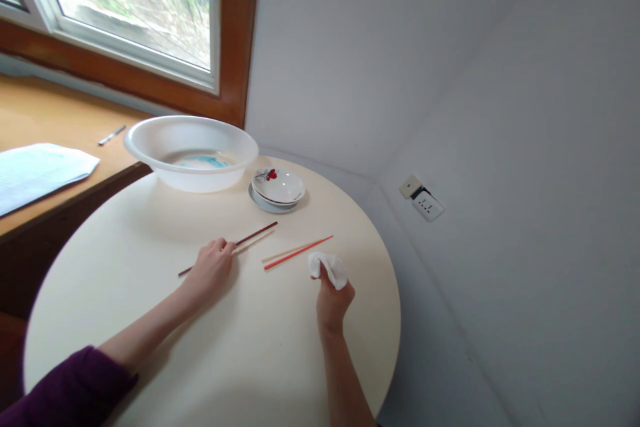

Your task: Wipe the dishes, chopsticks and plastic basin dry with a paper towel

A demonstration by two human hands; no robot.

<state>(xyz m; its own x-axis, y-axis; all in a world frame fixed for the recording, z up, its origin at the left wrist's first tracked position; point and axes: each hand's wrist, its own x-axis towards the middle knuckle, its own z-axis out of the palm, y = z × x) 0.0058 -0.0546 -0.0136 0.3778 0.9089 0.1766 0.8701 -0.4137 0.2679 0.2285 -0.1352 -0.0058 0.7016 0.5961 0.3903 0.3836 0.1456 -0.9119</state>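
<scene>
My left hand (213,265) is closed around the middle of a dark brown chopstick (257,233), just above the tabletop. A pale chopstick (256,241) lies beside it, partly hidden behind that hand. In my right hand (334,300) a crumpled white cloth (330,268) is gripped, bunched over the fingers. Between the two hands, an orange-red chopstick (295,254) rests on the table, with a pale chopstick (285,253) touching or nearly touching it toward the far end.
The round cream table (240,347) carries a translucent white basin (200,177) and stacked small dishes (279,185) with a red flower pattern at the back. A wooden desk (65,107) holds papers (45,170) and a pen (112,135). A wall with a socket (427,205) stands to the right.
</scene>
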